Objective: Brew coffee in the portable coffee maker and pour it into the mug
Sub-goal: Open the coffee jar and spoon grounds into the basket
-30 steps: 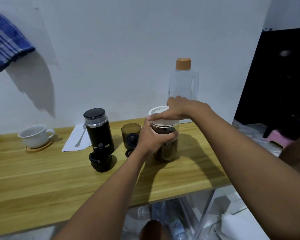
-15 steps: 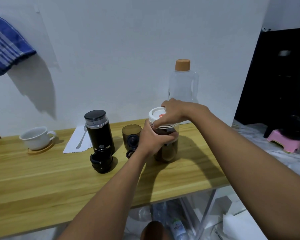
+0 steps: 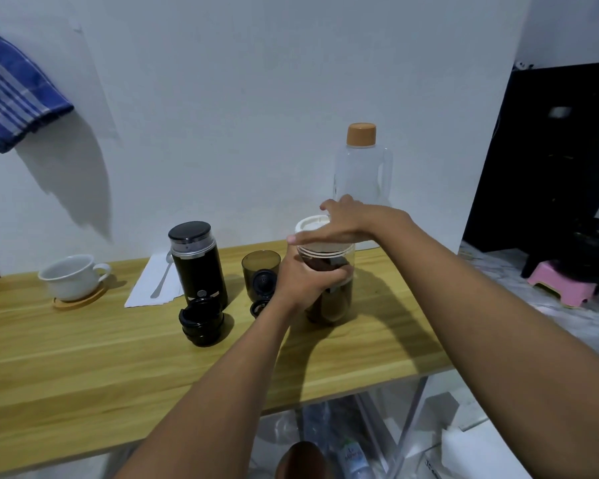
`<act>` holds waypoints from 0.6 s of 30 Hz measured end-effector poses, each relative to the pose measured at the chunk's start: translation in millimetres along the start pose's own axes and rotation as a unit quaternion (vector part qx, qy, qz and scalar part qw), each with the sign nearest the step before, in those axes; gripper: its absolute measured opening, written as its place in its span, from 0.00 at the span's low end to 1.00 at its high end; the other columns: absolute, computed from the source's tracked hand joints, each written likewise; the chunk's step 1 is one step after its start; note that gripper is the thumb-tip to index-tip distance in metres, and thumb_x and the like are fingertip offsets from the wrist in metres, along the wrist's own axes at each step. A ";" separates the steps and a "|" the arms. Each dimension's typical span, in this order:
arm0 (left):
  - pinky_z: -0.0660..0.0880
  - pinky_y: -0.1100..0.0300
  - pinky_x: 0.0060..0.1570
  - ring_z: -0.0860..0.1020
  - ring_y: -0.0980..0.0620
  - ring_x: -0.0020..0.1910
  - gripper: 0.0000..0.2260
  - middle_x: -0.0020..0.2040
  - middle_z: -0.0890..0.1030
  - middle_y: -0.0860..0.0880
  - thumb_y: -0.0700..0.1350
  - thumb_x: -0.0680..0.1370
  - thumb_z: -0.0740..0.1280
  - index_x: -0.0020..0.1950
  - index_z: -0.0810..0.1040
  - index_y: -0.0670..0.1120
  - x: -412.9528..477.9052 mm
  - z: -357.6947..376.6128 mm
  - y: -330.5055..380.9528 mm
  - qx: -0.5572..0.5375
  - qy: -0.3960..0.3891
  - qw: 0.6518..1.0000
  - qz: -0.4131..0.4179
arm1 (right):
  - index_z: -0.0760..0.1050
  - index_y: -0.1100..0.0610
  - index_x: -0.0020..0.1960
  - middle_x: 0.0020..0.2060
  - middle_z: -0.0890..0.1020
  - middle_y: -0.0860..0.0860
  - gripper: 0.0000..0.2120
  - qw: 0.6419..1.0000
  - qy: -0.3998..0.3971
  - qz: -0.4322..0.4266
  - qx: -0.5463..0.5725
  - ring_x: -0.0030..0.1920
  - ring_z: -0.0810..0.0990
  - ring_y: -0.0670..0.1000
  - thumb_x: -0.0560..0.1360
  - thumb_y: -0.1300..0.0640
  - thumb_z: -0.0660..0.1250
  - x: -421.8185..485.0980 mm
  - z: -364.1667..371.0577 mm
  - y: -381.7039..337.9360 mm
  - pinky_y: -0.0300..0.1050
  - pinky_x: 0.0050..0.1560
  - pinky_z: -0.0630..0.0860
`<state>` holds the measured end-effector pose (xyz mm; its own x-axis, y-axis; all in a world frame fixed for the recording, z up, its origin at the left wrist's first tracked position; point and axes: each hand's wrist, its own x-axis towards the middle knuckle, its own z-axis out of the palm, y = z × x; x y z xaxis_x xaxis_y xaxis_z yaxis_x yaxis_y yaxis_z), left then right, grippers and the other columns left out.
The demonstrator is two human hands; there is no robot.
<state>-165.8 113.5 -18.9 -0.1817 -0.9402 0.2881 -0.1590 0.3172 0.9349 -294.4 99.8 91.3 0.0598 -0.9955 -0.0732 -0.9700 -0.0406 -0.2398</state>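
Observation:
A clear jar of dark coffee grounds [image 3: 331, 299] stands on the wooden table [image 3: 83, 368]. My left hand [image 3: 306, 280] is wrapped around the jar's body. My right hand [image 3: 343, 223] lies flat over the jar's white lid [image 3: 308, 224], fingers spread on it. Left of the jar stands the black portable coffee maker [image 3: 198, 266] with a black detached part [image 3: 201, 321] in front of it. A smoky translucent cup [image 3: 260, 274] sits between maker and jar, small black pieces by it. The white mug [image 3: 73, 276] rests on a round wooden coaster at far left.
A spoon [image 3: 163, 274] lies on a white napkin behind the coffee maker. A clear water bottle with an orange cap [image 3: 362, 167] stands behind the jar by the wall. A blue striped cloth [image 3: 11, 91] hangs upper left. The table's right edge ends near a pink stool [image 3: 561, 288].
My right hand has shifted on the lid, from gripping its edge to lying flatter across the top. My left hand stays on the jar, which remains in place.

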 end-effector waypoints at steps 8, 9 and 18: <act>0.81 0.54 0.55 0.81 0.58 0.54 0.37 0.56 0.82 0.54 0.49 0.61 0.85 0.65 0.71 0.50 3.1 1.2 -5.5 0.012 0.027 1.000 -0.002 | 0.66 0.51 0.71 0.63 0.73 0.51 0.40 0.996 0.027 -0.080 0.024 0.57 0.75 0.54 0.65 0.35 0.73 -1.5 -7.2 -3.6 0.52 0.56 0.75; 0.81 0.55 0.54 0.80 0.58 0.55 0.38 0.57 0.81 0.54 0.50 0.61 0.85 0.65 0.70 0.50 3.6 1.2 -6.0 0.012 0.027 1.000 -0.001 | 0.64 0.50 0.73 0.65 0.71 0.50 0.42 0.992 0.033 -0.113 0.052 0.59 0.73 0.52 0.65 0.38 0.74 -3.5 -11.5 -1.3 0.50 0.57 0.74; 0.75 0.60 0.57 0.75 0.56 0.62 0.45 0.63 0.75 0.56 0.60 0.57 0.84 0.67 0.64 0.54 -1.6 -0.4 -2.0 0.018 -0.012 1.000 0.001 | 0.67 0.51 0.68 0.58 0.74 0.49 0.41 0.964 0.126 -0.026 0.234 0.51 0.76 0.47 0.61 0.34 0.71 -31.5 -0.1 43.9 0.46 0.45 0.73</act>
<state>-164.8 114.3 -21.1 -0.2059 -0.9362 0.2849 -0.1927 0.3242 0.9261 -338.9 129.4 83.2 -0.0105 -0.9847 0.1742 -0.7507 -0.1073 -0.6519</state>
